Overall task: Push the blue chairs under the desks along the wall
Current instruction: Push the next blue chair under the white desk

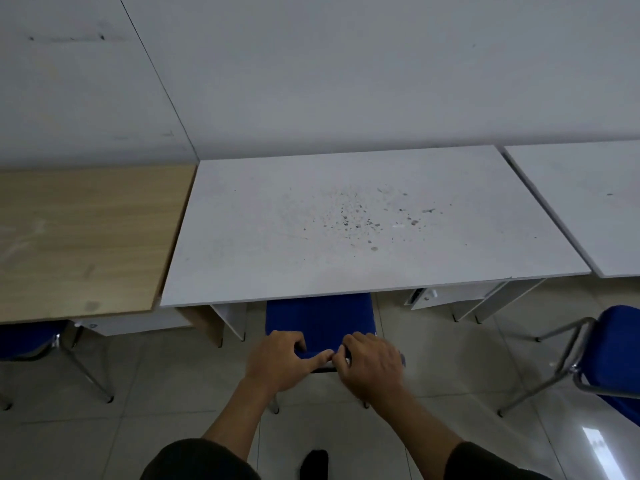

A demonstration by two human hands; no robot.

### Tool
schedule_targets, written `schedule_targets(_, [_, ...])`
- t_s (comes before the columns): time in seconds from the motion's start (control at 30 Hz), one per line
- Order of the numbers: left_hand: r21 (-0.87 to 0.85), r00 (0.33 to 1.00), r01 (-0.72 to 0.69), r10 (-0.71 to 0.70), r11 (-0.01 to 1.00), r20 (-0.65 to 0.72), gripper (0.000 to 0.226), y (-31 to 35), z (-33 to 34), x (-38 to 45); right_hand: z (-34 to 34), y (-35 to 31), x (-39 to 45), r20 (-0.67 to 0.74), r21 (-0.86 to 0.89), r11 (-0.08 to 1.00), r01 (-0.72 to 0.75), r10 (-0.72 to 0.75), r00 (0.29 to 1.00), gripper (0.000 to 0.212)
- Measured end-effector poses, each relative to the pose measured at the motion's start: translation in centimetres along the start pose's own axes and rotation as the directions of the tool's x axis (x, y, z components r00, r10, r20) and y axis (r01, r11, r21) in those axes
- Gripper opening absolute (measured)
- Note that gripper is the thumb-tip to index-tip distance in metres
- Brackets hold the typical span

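Both hands on the backrest top of the middle blue chair [320,320]. Left hand [278,362] curled over the top edge, thumb lying along it; right hand [372,367] clamped on the same edge, fingers wrapped over the front. Thumbs nearly touch at centre.

Chair seat front is tucked under the white desk [363,223]; how far in, can't tell, the desktop hides it. Hands cover most of the backrest, and only bits of the legs show below.

Desk stands against the wall, speckled with dark stains. Wooden desk [86,237] butts its left side, with a blue chair [27,339] partly under it, cut off by the frame. Second white desk [588,202] on the right; another blue chair [620,355] there stands out on the floor, clear of its desk.
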State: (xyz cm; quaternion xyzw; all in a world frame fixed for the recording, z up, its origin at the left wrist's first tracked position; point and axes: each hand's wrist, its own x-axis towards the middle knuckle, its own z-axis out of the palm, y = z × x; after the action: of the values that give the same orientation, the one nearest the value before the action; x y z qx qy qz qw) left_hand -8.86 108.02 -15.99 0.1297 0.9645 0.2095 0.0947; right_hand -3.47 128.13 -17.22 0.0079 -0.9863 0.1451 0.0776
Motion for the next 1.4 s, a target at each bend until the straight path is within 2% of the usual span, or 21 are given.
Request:
schedule_targets(0.23, [-0.003,0.999,-0.022,0.021,1.000,-0.044,0.075,-1.1,-1.0,5.5,1.1,0.6,5.5,-0.068,0.016,1.000,0.006,-0.005,0.998,0.027])
schedule_targets(0.53, [-0.066,0.999,-0.030,0.028,0.997,-0.037,0.069,-1.7,-1.7,11.3,2.2,1.9,11.2,-0.081,0.020,1.000,0.010,-0.008,0.997,0.025])
schedule_targets(0.8, [-0.077,1.000,-0.001,0.000,0.997,-0.016,0.074,-1.7,-1.8,11.7,2.2,2.2,11.8,-0.056,0.049,0.999,-0.017,0.020,0.998,0.025])
schedule_targets(0.9, [-0.019,0.999,0.004,-0.003,1.000,0.038,0.077,-1.0,-2.0,11.7,1.1,2.0,11.8,0.016,0.060,0.996,-0.068,0.067,0.998,0.033])
schedule_targets(0.97, [0.028,0.991,0.018,-0.022,0.999,0.130,0.070,-0.4,-2.4,11.7,0.4,2.0,11.8,0.062,0.103,0.991,-0.085,0.079,0.995,0.040])
schedule_targets(1.07, [0.049,0.971,0.067,-0.076,0.997,0.226,0.069,0.2,-2.3,11.9,-0.7,3.1,11.6,0.117,0.176,0.975,-0.137,0.118,0.986,0.035])
schedule_targets(1.17, [0.041,0.960,0.047,-0.056,0.998,0.275,0.072,2.8,-2.1,11.9,-2.8,5.6,9.9,0.159,0.240,0.941,-0.238,0.204,0.966,0.032])
schedule_targets(1.27, [0.027,0.936,-0.036,0.024,0.999,0.351,0.055,6.7,-0.9,12.2,-5.0,8.1,8.2,0.225,0.263,0.919,-0.292,0.236,0.945,0.025])
schedule_targets(1.4, [0.016,0.917,-0.161,0.143,0.987,0.371,0.052,15.4,1.5,11.5,-9.5,13.0,4.2,0.289,0.284,0.874,-0.395,0.315,0.904,0.043])
